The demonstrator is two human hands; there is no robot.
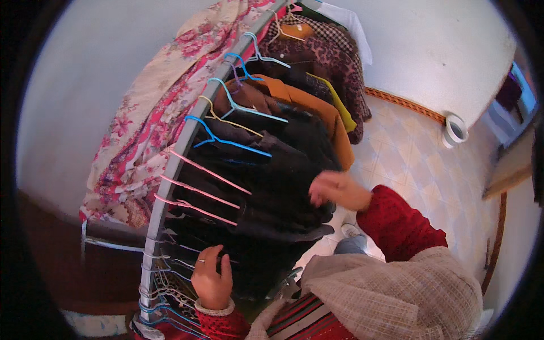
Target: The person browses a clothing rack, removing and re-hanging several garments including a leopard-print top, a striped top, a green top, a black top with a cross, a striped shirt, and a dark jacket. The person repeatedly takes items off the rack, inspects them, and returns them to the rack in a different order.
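Garments hang from a grey metal rail (174, 170) that runs away from me. My left hand (211, 276), with a ring on one finger, is raised over dark clothes near the closer hangers. Its thumb and fingers are apart, with nothing visible between them. My right hand (340, 190), blurred by motion, is at the outer side of the black garments (280, 182); its fingers look loosely spread, and contact with the cloth cannot be told. Pink hangers (208, 191) and a blue hanger (229, 144) lie between the hands and the rail.
Farther along hang an orange-brown garment (308, 100) and a leopard-print one (340, 72). Floral cloth (140, 136) drapes left of the rail. A white bucket (454, 131) stands by the wall on the tiled floor (408, 153). Several thin hangers (163, 293) crowd the rail's near end.
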